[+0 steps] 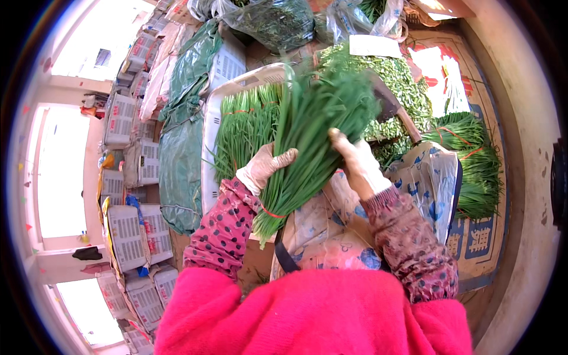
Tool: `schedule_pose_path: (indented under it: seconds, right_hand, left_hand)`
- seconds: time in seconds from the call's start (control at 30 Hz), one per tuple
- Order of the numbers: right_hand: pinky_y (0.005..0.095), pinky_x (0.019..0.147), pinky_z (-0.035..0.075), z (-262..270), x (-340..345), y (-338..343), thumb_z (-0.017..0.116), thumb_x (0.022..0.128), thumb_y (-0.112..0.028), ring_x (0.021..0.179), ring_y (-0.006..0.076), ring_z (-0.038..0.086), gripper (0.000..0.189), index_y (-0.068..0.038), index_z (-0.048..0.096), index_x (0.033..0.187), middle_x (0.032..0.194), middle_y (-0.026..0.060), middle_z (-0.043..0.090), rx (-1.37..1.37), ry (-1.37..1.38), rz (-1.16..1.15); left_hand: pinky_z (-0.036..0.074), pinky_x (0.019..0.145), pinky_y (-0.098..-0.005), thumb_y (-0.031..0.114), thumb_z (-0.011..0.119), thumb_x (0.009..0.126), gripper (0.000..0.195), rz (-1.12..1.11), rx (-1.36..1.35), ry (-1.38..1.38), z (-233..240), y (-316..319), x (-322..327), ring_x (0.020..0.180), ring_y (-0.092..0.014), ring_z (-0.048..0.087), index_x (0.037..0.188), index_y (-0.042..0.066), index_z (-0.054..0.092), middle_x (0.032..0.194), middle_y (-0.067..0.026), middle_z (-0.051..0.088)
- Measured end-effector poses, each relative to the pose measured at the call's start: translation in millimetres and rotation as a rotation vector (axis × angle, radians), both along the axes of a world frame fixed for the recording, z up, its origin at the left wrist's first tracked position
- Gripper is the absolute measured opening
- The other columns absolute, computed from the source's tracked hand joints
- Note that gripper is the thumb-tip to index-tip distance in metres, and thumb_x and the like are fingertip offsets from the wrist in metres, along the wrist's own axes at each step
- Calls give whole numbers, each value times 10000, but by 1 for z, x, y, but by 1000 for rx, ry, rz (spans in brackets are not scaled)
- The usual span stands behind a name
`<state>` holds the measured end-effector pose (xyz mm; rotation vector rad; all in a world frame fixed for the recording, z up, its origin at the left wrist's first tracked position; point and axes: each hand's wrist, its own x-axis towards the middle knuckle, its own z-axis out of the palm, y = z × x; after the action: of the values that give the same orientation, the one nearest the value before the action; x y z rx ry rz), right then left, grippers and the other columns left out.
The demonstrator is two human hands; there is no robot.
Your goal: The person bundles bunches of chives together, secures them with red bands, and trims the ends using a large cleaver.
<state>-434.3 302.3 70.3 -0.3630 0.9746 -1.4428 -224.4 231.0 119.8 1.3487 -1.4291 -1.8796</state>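
Note:
A large bundle of long green leafy stalks, apparently Chinese chives (306, 146), lies between my gloved hands, its upper leaves blurred. A red band circles it near its pale lower end. My left hand (266, 166) grips its left side, thumb across the leaves. My right hand (355, 159) rests against its right side, thumb up; whether it grips leaves is hidden. Left of the bundle stands a white plastic crate (209, 146) with banded bunches (248, 120) inside. More banded bunches (477, 177) lie on cardboard at the right.
A broad blade with a wooden handle (407, 124) lies by a heap of cut green pieces (399, 80). Patterned plastic (333, 226) covers my lap. Clear bags of greens (284, 22) stand at the back. Stacked crates (128, 239) and a green tarp-like wrap (181, 173) are at the left.

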Motion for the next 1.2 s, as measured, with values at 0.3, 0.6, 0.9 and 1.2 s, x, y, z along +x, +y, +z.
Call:
schedule_pose_path:
  seconds: [0.3,0.6,0.9,1.2]
  right_hand:
    - [416,692,557,-49,-7,4,676,810,-104,813,251,640,214,-5,624,993,932,111,640,357,-422,-297]
    - [449,759,574,-45,-30,18,638,870,-170,897,285,642,296,7,565,1096,1005,123,628,341,-381,-204]
    - [343,810,497,-36,-109,28,616,917,-227,1002,194,570,347,-47,532,1201,1206,90,574,286,257,-615]
    - [423,759,515,66,-21,16,719,611,-27,1003,297,594,594,-120,531,1167,1188,82,571,-674,1543,55]
  left_hand:
    - [559,755,-330,222,652,902,359,265,-27,-103,-33,-17,13,829,-194,666,1178,8,567,1015,-90,668]
    - [558,785,-351,249,630,912,372,261,95,97,-18,-7,3,876,-200,664,1200,22,566,1041,-82,667]
    - [553,809,-348,286,671,888,433,266,6,-23,-27,-5,1,898,-202,660,1212,27,549,1058,-86,658]
    - [533,850,-337,311,623,919,430,167,86,110,6,6,-11,950,-188,648,1236,30,548,1090,-81,656]
